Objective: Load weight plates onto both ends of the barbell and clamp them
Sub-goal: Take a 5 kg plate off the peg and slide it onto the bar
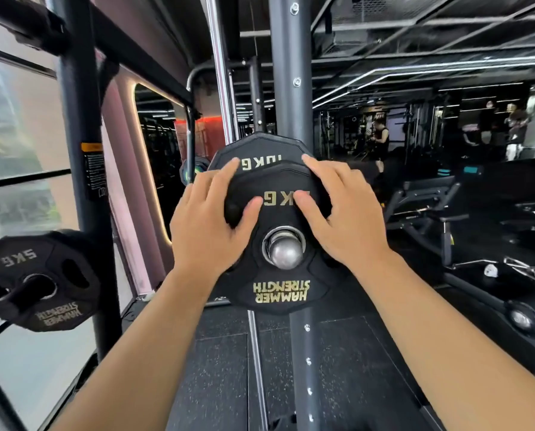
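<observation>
Black rubber 5KG plate [278, 295], gold "HAMMER STRENGTH" lettering upside down to the wearer: seated on the steel barbell sleeve [286, 250], whose rounded end shows through the centre hole. Directly behind it on the same sleeve is 1 larger black 10KG plate [260, 147], of which mainly the upper rim shows.

Left hand [210, 222]: fingers spread and fairly straight, lying flat on the upper left of the 5KG plate, thumb on its face, fingertips reaching onto the 10KG plate. Presses, does not clasp.

Right hand [347, 216]: mirrors it on the upper right, fingers spread, thumb on the "5KG" lettering, fingertips at the rim.

Dark rack upright [291, 88]: stands just behind the 2 loaded plates.

Stored 5KG plate [39, 284]: hangs on a peg of the left rack post [82, 169], well apart from the sleeve, beside the window.

Black bench [431, 197]: to the right, on the dark speckled floor. Several people stand far off in the background.
</observation>
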